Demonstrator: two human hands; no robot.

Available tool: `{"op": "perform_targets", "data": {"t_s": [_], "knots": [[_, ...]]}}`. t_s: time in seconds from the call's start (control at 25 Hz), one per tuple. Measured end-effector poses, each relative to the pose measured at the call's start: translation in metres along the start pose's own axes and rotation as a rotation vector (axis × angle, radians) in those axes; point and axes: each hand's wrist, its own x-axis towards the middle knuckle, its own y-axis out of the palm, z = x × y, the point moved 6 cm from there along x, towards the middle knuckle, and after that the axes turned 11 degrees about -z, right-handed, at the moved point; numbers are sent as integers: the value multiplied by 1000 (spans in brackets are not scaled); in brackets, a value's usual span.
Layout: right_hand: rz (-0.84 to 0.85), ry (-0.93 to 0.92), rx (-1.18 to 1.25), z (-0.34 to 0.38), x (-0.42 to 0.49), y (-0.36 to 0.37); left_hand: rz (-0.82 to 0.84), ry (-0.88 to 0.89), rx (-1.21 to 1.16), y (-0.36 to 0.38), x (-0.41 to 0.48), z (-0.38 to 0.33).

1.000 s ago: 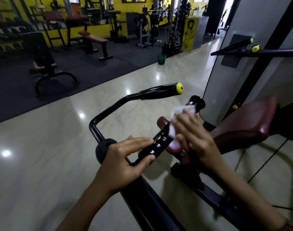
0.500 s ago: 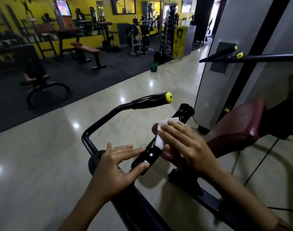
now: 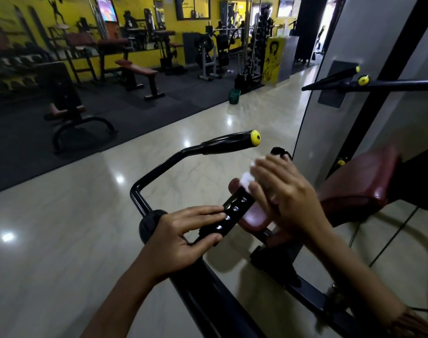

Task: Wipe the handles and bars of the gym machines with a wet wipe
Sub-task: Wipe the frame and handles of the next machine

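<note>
Now rubbing the wet wipe (image 3: 246, 178), clasped in the right hand (image 3: 286, 191), back up the black handle (image 3: 234, 211), pinched low by the left hand (image 3: 183, 237), wiping evidently unfinished.

Glossy cream tiled floor (image 3: 61, 240) under me reflecting ceiling lights, black rubber matting (image 3: 25, 123) to my left, maroon padded bench (image 3: 137, 69), small green bucket (image 3: 234, 96), yellow painted walls (image 3: 139, 3) beyond.

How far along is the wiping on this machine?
Done: nothing shows as finished; no wiped surface can be told apart. In hand: the right hand presses the wet wipe round the upper part of the near handle, while the left hand pinches its lower end. Left: the yellow-capped handle beside it and the far bars on the right look untouched.
</note>
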Motion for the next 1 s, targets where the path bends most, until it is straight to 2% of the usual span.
{"op": "perform_targets", "data": {"t_s": [0.08, 0.12, 0.28, 0.32, 0.48, 0.6, 0.68, 0.8, 0.88, 1.0], "knots": [[28, 107, -32, -18, 3, 1, -7, -6, -14, 0, -1, 0], [21, 103, -9, -13, -1, 0, -11, -8, -17, 0, -1, 0], [75, -116, 126, 39, -25, 0, -15, -5, -5, 0, -2, -1], [114, -110, 118, 36, -22, 3, -14, -10, 1, 0, -1, -1], [110, 95, 52, 8, -8, 5, -18, -48, -8, 0, -3, 3], [73, -26, 133, 39, -16, -1, -96, -59, 26, -4, -4, 2], [143, -78, 192, 56, -9, 3, -164, -65, 45, -13, -3, 4], [254, 60, 363, 67, 33, 16, -215, -91, 80, -45, 9, 18], [338, 28, 360, 88, 63, 33, -243, -142, 117, -78, 23, 38], [550, -6, 276, 121, 106, 97, -261, -219, 214, -132, 48, 75]]}}
